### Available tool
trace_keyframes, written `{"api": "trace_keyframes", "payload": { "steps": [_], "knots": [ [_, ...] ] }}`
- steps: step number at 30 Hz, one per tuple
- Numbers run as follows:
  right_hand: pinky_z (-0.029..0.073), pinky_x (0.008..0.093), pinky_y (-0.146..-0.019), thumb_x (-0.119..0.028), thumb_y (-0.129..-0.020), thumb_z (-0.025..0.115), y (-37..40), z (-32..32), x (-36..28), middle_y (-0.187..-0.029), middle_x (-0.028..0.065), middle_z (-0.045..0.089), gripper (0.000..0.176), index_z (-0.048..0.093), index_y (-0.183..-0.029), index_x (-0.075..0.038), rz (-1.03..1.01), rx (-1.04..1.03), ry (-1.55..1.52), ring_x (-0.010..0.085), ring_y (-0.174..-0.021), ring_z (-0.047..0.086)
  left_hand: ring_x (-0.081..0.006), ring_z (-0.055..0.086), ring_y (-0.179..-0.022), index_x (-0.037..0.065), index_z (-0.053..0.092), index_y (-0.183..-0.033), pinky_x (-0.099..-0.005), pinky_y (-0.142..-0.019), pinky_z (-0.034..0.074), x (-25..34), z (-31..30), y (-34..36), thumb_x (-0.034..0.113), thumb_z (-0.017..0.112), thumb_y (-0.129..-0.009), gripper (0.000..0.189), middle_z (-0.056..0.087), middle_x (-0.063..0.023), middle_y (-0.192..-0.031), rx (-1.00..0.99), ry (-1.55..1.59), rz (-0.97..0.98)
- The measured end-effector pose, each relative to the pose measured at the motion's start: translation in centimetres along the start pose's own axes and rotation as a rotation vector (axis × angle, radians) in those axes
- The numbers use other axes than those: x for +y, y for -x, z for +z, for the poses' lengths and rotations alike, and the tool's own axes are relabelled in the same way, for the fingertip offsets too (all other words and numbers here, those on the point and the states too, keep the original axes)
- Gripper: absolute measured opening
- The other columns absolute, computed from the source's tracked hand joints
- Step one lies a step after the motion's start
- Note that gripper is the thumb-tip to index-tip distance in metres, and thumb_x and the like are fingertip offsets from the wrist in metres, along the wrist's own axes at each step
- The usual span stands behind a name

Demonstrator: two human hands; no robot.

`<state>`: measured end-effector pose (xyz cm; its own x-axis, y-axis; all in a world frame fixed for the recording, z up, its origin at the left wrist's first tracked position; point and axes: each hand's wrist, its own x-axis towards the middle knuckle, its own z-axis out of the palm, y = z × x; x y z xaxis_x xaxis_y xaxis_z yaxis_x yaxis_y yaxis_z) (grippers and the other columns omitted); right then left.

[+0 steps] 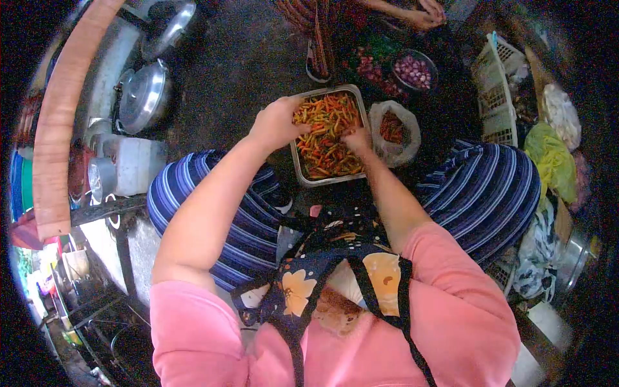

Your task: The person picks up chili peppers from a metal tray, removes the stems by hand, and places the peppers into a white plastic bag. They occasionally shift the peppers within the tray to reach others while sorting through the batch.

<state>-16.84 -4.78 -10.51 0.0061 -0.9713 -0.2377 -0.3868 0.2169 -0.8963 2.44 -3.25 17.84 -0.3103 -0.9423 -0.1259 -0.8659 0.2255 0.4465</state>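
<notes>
A rectangular metal tray [298, 169] full of red, orange and green chillies [325, 138] lies on the dark floor in front of me. My left hand [278, 122] is at the tray's left side, its fingertips among the chillies. On the right side, my right hand [356, 140] reaches into the chillies, its fingers blurred and partly hidden. Whether either hand grips any chillies cannot be made out. Just right of the tray stands an open clear plastic bag [406, 138] with small reddish chillies inside.
Another person's hands [422, 16] are at the top, near a bowl of peeled shallots [412, 71]. A white plastic crate [500, 90] and a yellow-green bag [551, 161] lie right. Metal pots with lids [143, 97] stand left, beside a wooden plank [59, 142].
</notes>
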Motion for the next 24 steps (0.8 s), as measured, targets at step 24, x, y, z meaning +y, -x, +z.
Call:
{"api": "trace_keyframes", "payload": {
  "steps": [24],
  "knots": [
    [0.046,0.0409,-0.081,-0.023,-0.075,0.061,3.6,0.4,0.1,-0.098,0.0171,0.06,0.04,0.055,-0.111,-0.009,0.112,-0.258,0.672,0.0334,-0.091,0.057,-0.0328,0.056,-0.092,0.002,0.062,-0.095,-0.0378,-0.081,0.045,0.7,0.4,-1.4,0.02,0.068,-0.066,0.035,0.059,-0.0181,-0.096,-0.051,-0.006,-0.02]
  ]
}}
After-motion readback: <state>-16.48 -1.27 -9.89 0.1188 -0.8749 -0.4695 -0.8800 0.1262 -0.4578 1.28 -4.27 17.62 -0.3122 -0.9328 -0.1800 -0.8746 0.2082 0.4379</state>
